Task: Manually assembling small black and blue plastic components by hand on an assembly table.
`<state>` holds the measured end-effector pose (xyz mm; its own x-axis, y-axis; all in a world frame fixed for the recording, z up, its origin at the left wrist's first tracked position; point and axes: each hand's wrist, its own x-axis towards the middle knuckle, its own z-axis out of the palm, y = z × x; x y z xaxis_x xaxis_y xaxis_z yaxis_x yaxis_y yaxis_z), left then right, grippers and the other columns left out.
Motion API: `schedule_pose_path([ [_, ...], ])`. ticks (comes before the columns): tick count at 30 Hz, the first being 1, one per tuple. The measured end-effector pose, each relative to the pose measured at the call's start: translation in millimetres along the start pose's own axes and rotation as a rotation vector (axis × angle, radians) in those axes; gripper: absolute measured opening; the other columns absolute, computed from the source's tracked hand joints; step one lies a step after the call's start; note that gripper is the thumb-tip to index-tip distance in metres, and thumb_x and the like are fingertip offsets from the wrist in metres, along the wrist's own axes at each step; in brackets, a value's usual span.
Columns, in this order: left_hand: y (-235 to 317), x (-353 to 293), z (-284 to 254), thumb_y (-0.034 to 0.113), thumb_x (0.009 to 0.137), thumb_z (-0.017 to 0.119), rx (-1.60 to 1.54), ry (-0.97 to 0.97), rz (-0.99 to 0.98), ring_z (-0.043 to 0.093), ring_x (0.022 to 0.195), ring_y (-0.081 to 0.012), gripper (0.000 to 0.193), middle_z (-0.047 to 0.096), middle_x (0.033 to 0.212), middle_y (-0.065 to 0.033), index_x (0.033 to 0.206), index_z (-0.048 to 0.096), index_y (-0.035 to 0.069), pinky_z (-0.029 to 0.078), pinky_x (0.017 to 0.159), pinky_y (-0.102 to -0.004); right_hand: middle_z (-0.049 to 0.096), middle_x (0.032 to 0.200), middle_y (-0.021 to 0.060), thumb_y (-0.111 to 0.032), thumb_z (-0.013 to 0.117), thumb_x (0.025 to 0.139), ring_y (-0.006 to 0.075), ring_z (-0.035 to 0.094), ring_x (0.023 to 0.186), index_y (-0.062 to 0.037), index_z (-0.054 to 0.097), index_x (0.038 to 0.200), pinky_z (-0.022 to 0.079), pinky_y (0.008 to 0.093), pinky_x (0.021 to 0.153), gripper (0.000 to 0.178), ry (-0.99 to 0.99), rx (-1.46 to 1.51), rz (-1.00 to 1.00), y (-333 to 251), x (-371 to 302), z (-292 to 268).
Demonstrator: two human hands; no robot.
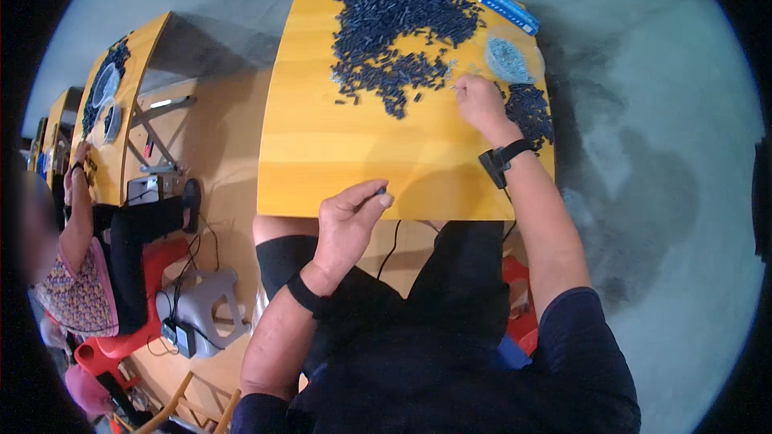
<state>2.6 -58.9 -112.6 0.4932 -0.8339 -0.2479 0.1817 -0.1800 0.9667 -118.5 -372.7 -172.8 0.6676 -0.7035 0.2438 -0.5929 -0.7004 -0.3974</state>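
Observation:
My left hand [347, 221] is at the near edge of the yellow table [322, 149], its thumb and fingers pinched on a small dark blue piece [381, 190]. Farther off to the right, my right hand [482, 104] has its fingertips pressed together just above the tabletop; whatever they grip is too small to make out. Tiny silvery parts [473, 69] lie scattered close to those fingertips. A large heap of short dark blue pieces [394, 12] spreads over the far part of the table. Beside my right wrist lies a smaller heap of dark pieces [528, 112].
A clear shallow container [508, 60] of small pale blue-silver parts stands at the right edge. Behind it lies a blue-and-white box [506, 9]. On the left, another person [76, 273] sits at a second yellow table [149, 52], near a grey stool [201, 305].

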Motion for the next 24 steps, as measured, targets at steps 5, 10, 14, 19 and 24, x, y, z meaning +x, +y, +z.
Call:
schedule_pose_path([
  [5,22,-1,0,-0.001,0.089,0.061,-0.171,-0.016,0.126,0.066,0.088,-0.0161,0.03,0.068,0.094,-0.0121,0.119,0.055,-0.004,0.053,0.082,-0.0287,0.064,0.075,0.0173,-0.006,0.056,0.083,0.0347,0.063,0.067,-0.0022,0.06,0.084,0.051,0.0404,0.062,0.006,0.106,0.076,-0.072,-3,-11,-10],
  [10,35,-12,-3,-0.003,0.09,0.059,-0.22,-0.043,0.204,0.065,0.09,-0.016,0.02,0.069,0.096,-0.0124,0.11,0.058,-0.003,0.053,0.083,-0.0284,0.059,0.067,0.0034,-0.006,0.059,0.088,0.0099,0.061,0.058,0.0009,0.061,0.086,0.05,0.027,0.053,0.008,-0.119,0.669,0.327,-46,-38,-33],
  [14,39,-24,0,-0.002,0.09,0.06,-0.246,-0.099,0.217,0.065,0.09,-0.0163,0.018,0.069,0.097,-0.0122,0.108,0.06,-0.003,0.053,0.081,-0.0286,0.061,0.069,0.0031,-0.005,0.059,0.089,0.0099,0.061,0.059,0.003,0.062,0.089,0.051,0.0234,0.054,0.008,-0.156,0.83,0.273,-95,-66,-61],
  [19,38,-37,0,-0.002,0.09,0.06,-0.243,-0.082,0.211,0.066,0.088,-0.0164,0.018,0.069,0.095,-0.012,0.109,0.061,-0.003,0.054,0.081,-0.0286,0.062,0.07,0.0035,-0.002,0.059,0.089,0.0088,0.061,0.059,0.0041,0.062,0.09,0.052,0.0229,0.056,0.007,-0.351,1.075,0.144,-161,-94,-104],
  [24,42,-48,2,-0.001,0.091,0.059,-0.269,-0.112,0.202,0.066,0.086,-0.016,0.018,0.07,0.094,-0.0118,0.109,0.062,-0.004,0.054,0.081,-0.0282,0.062,0.072,0.0039,0.0,0.058,0.09,0.0077,0.059,0.062,0.0047,0.062,0.091,0.052,0.0235,0.055,0.006,-0.421,1.097,0.047,-201,-111,-134],
])
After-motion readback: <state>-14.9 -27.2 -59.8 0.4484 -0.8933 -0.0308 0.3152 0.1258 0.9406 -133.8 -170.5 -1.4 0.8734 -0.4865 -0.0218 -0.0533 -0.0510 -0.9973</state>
